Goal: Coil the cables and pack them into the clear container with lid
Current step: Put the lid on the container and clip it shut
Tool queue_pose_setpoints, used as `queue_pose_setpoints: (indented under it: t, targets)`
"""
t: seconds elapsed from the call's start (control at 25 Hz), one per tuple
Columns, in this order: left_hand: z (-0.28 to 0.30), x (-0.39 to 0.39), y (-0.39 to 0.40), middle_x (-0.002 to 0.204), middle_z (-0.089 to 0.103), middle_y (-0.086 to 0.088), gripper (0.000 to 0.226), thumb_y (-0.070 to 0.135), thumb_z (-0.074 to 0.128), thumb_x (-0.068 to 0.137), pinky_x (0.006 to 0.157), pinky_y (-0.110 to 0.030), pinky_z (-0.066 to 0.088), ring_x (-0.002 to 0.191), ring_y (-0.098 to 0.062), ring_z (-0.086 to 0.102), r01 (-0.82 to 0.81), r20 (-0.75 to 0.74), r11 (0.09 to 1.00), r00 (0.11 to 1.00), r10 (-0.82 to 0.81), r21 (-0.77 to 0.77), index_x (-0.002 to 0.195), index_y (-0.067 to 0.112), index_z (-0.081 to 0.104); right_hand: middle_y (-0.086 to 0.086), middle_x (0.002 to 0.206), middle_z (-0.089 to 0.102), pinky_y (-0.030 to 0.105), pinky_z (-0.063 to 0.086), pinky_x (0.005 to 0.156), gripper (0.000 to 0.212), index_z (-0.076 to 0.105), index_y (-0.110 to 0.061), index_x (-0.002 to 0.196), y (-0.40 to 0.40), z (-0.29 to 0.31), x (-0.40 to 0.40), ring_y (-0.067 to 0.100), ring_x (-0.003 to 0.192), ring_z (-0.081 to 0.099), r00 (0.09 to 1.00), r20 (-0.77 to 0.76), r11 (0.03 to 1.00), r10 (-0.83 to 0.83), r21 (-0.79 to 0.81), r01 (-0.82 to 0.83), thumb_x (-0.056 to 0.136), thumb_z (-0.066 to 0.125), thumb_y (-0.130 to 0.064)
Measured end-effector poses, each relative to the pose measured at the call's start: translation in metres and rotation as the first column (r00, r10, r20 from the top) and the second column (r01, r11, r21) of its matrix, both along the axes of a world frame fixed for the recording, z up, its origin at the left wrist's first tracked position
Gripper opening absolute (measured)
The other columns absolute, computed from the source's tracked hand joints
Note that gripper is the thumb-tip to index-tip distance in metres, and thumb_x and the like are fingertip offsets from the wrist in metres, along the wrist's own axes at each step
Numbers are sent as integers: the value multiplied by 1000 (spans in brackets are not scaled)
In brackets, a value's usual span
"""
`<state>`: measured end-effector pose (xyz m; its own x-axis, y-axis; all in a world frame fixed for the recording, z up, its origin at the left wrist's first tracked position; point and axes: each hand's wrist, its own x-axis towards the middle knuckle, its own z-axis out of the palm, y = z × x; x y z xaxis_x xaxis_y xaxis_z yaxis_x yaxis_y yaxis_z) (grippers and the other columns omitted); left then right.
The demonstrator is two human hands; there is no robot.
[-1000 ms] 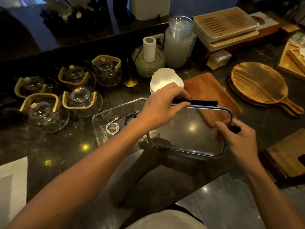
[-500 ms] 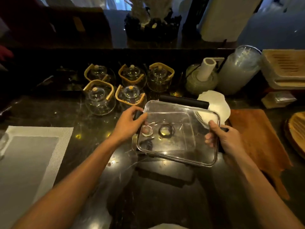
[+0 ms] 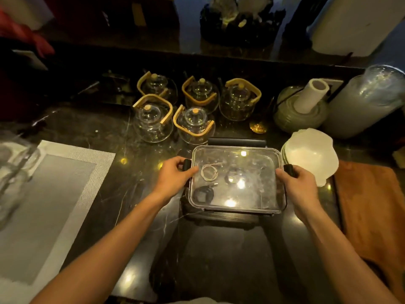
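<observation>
The clear rectangular plastic container [image 3: 236, 207] sits on the dark worktop [image 3: 140, 185] between both hands, coiled cables [image 3: 209, 172] inside; left hand [image 3: 173, 176] and right hand [image 3: 295, 183] grasp its black side latches [image 3: 288, 170], likely to snap the lid [image 3: 252, 163] shut.

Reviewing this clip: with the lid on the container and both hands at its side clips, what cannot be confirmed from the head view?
- Side clips latched or not: left hand and right hand cover them.
- Front clip: lid edge hides it.
- Middle black cable: glare blurs its coil.
- White cable connector type: too small.
- Glassware at left: cut off, blurred.
</observation>
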<state>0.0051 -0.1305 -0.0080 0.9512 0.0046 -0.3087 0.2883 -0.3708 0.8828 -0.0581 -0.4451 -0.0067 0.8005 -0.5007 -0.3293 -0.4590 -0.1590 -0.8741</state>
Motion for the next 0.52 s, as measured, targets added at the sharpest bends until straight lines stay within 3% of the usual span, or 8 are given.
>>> queue_pose_setpoints:
  t: [0.08, 0.2, 0.28, 0.36, 0.44, 0.52]
  targets:
    - [-6, -1, -3, 77, 73, -4, 14, 19, 81, 84, 61, -34, 59, 66, -13, 67, -19, 7, 999, 1000, 19, 27, 92, 13, 72, 9, 97, 75, 43, 59, 75, 25, 72, -10, 109, 1, -7, 0, 25, 88, 70, 998, -26, 987, 51, -149, -54, 97, 67, -31]
    - [-12, -2, -3, 61, 68, 14, 9, 20, 80, 85, 49, -15, 47, 55, 2, 60, -64, 36, 996, 997, 62, 56, 82, 19, 71, -5, 74, 62, 40, 52, 68, 36, 69, 0, 108, 2, -18, -6, 9, 68, 57, 992, -65, 932, 106, -341, -122, 95, 69, -34]
    - [-15, -1, 0, 60, 68, 20, 11, 24, 80, 86, 47, -8, 41, 53, 7, 60, -50, 47, 994, 998, 45, 102, 80, 24, 71, -10, 69, 56, 37, 47, 65, 35, 69, 2, 103, 1, -24, -8, 3, 64, 52, 992, -53, 925, 113, -360, -125, 96, 70, -31]
    - [-19, -1, 0, 61, 68, 13, 9, 27, 79, 86, 47, -7, 40, 53, 8, 60, -16, 38, 991, 999, 11, 134, 83, 22, 72, 0, 71, 64, 37, 49, 62, 27, 71, -4, 96, 1, -29, -8, 16, 65, 57, 993, -35, 920, 117, -372, -121, 96, 68, -31]
    - [-24, -1, 0, 65, 65, 13, 10, 25, 79, 87, 51, -7, 41, 55, 7, 59, -16, 31, 994, 999, 12, 104, 86, 19, 72, -4, 71, 62, 33, 49, 61, 26, 70, -5, 93, 2, -33, -9, 15, 67, 58, 994, -18, 932, 104, -346, -104, 96, 67, -31]
    - [-29, 0, 1, 77, 69, 11, 14, 27, 79, 87, 62, -10, 44, 67, 4, 62, -36, 21, 998, 999, 35, 60, 93, 16, 74, 7, 81, 67, 44, 55, 71, 33, 67, -1, 98, 2, -36, -10, 21, 80, 64, 997, -26, 953, 74, -291, -78, 95, 69, -34]
